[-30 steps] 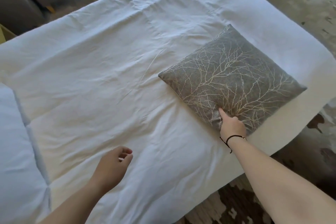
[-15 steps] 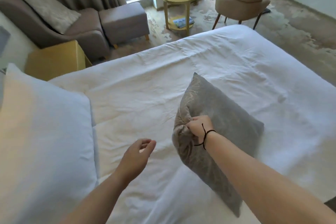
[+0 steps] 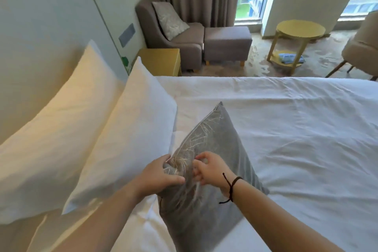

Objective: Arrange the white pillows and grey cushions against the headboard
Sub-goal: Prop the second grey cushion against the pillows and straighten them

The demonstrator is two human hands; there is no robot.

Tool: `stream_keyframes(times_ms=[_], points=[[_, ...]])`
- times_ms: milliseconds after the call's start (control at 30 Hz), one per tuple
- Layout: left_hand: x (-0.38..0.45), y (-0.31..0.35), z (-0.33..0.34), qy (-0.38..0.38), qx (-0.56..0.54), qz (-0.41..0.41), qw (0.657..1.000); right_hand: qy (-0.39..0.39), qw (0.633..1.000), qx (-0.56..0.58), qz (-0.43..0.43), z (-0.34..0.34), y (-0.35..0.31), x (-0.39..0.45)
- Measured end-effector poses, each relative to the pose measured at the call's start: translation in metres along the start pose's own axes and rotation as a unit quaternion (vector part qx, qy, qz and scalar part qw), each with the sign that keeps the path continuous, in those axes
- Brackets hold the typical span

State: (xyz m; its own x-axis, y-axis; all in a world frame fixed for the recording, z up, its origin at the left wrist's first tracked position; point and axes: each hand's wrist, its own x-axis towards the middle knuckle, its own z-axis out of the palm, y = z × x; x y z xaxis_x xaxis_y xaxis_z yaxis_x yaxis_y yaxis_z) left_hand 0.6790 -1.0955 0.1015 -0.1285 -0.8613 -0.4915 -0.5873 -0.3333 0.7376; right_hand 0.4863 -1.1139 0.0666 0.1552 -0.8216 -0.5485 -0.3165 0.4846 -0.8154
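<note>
A grey cushion (image 3: pixel 216 141) with a pale branch pattern stands on edge on the white bed (image 3: pixel 296 129), just right of the pillows. My left hand (image 3: pixel 161 176) pinches its near top edge. My right hand (image 3: pixel 210 168) touches the same edge with loosely curled fingers. Two white pillows lean at the left: the rear pillow (image 3: pixel 61 112) against the headboard (image 3: pixel 30 37), the front pillow (image 3: pixel 131 129) against the rear one. A second grey cushion (image 3: pixel 169 19) rests on the armchair far back.
Beyond the bed stand a grey armchair (image 3: pixel 163 37) and ottoman (image 3: pixel 227 43), a yellow bedside cabinet (image 3: pixel 159 60), a round yellow side table (image 3: pixel 299 29) and a beige chair (image 3: pixel 362 47) at the right. Curtains and windows lie behind.
My right hand lifted the cushion off the duvet and carried it to the pillows. My left hand has closed on its top edge. The view has swung toward the headboard.
</note>
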Motion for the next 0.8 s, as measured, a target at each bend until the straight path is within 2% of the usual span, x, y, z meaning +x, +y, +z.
stream_keyframes(times_ms=[33, 100, 133, 200, 333, 400, 433, 533, 633, 733, 800], points=[[-0.002, -0.008, -0.002, 0.005, -0.015, -0.018, 1.0, 0.017, 0.991, -0.125, -0.04, -0.011, -0.004, 0.007], [-0.005, -0.016, -0.004, -0.01, -0.023, -0.02, 0.999, 0.039, 0.936, -0.325, -0.134, -0.034, -0.015, 0.022], [-0.008, -0.017, -0.004, -0.016, -0.016, -0.018, 1.0, 0.031, 0.905, -0.385, -0.178, -0.044, -0.023, 0.03], [-0.011, -0.019, -0.001, -0.011, 0.0, -0.025, 1.0, -0.034, 0.851, -0.473, -0.224, -0.058, -0.042, 0.046], [-0.015, -0.03, 0.009, 0.01, 0.052, -0.012, 0.999, -0.163, 0.737, -0.636, -0.16, -0.063, -0.058, 0.068], [-0.016, -0.036, 0.014, 0.032, 0.062, -0.009, 0.998, -0.166, 0.679, -0.698, -0.154, -0.058, -0.057, 0.07], [-0.017, -0.039, 0.015, 0.047, 0.062, -0.01, 0.997, -0.152, 0.661, -0.716, -0.163, -0.055, -0.057, 0.071], [-0.013, -0.044, 0.011, 0.099, 0.045, -0.008, 0.994, -0.094, 0.647, -0.728, -0.207, -0.048, -0.059, 0.068], [-0.01, -0.036, 0.0, 0.127, 0.009, 0.019, 0.992, -0.046, 0.665, -0.707, -0.237, -0.054, -0.072, 0.064], [-0.01, -0.014, -0.018, 0.162, -0.043, 0.049, 0.985, -0.014, 0.672, -0.694, -0.259, -0.066, -0.107, 0.062], [-0.011, 0.003, -0.037, 0.183, -0.079, 0.067, 0.978, 0.025, 0.658, -0.689, -0.301, -0.071, -0.143, 0.063]])
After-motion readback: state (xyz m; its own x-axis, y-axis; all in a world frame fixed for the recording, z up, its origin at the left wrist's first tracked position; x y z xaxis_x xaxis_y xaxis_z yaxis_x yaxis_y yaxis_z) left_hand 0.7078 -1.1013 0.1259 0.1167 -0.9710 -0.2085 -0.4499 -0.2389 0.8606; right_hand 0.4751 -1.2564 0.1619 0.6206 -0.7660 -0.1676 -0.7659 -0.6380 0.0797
